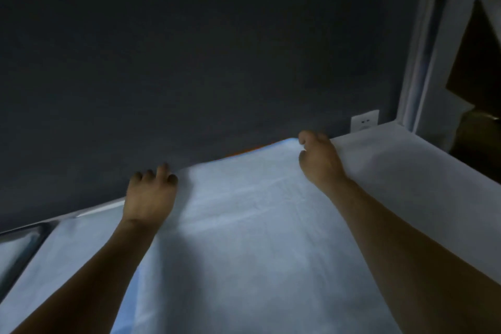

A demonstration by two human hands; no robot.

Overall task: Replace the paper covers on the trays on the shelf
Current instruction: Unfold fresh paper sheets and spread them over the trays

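Observation:
A pale sheet of paper cover (pixel 244 225) lies spread over a tray on the shelf, reaching back to the dark wall. A thin orange strip of the tray (pixel 244 151) shows along the sheet's far edge. My left hand (pixel 150 195) rests at the sheet's far left corner with fingers curled over the back edge. My right hand (pixel 320 160) sits at the far right corner, fingers pinched on the paper's edge. Both forearms stretch across the sheet from the near side.
A second paper-covered tray (pixel 406 184) lies to the right, another covered one (pixel 67 257) to the left, with a metal tray rim (pixel 24 233) at far left. A white shelf post (pixel 423 62) rises at right. A wall socket (pixel 364 120) sits behind.

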